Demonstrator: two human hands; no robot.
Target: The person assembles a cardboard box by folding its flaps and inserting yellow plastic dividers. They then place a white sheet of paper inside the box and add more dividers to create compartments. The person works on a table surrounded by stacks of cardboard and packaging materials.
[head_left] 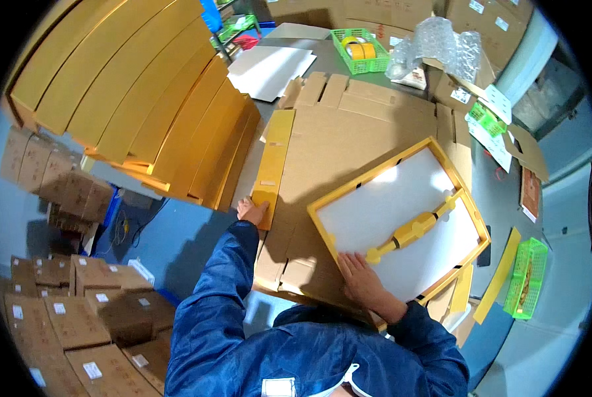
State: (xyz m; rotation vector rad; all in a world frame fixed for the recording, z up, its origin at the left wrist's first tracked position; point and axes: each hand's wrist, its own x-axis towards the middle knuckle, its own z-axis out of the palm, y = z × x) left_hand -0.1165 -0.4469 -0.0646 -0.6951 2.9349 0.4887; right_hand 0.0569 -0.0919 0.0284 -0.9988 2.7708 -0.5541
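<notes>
Near the front left of the worktable, my left hand (252,210) grips the near end of a long, narrow yellow board (273,165) with small slots. The board lies along the left edge of a flattened cardboard box (349,142). My right hand (363,283) rests with fingers stretched out on the near left edge of a yellow rectangular frame (371,174). Inside the frame is a white panel (359,225). A yellow spindle-shaped piece with dark bands (412,231) lies diagonally across it. My right thumb is hard to make out.
Large yellow panels (130,86) stand stacked at the left. Stacked cartons (78,317) fill the lower left. Green baskets (369,65) (527,278), bubble wrap (441,46) and white sheets (273,69) lie around the table; a yellow strip (498,274) is at the right.
</notes>
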